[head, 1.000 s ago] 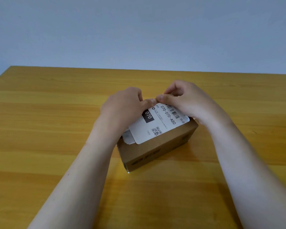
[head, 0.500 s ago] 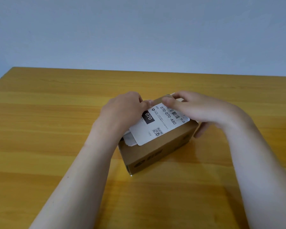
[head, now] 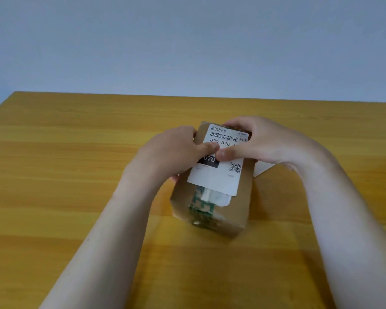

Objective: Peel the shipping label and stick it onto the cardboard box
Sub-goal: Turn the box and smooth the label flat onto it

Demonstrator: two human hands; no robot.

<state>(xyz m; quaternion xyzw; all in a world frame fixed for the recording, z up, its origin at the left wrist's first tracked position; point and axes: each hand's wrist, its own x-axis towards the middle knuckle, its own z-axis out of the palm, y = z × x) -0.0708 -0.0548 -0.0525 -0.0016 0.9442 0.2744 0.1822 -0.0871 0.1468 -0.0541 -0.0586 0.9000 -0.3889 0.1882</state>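
A small brown cardboard box (head: 243, 204) sits on the wooden table (head: 76, 175), its long side running away from me. A white shipping label (head: 214, 179) with a barcode, "070" block and QR code lies flat on the box top. My left hand (head: 172, 155) grips the box's left side, thumb pressing on the label's middle. My right hand (head: 261, 143) wraps the far right of the box, its thumb also pressing the label, touching my left thumb. Green printed tape (head: 201, 208) and an older white sticker show below the label.
A white sheet corner (head: 263, 170), likely the label backing, lies on the table just right of the box under my right wrist. A pale blue wall (head: 187, 41) rises behind the table's far edge.
The box has been turned from slanting across me to pointing away. The label now lies flat on its top, and both thumbs have moved from the label's far corner onto its middle.
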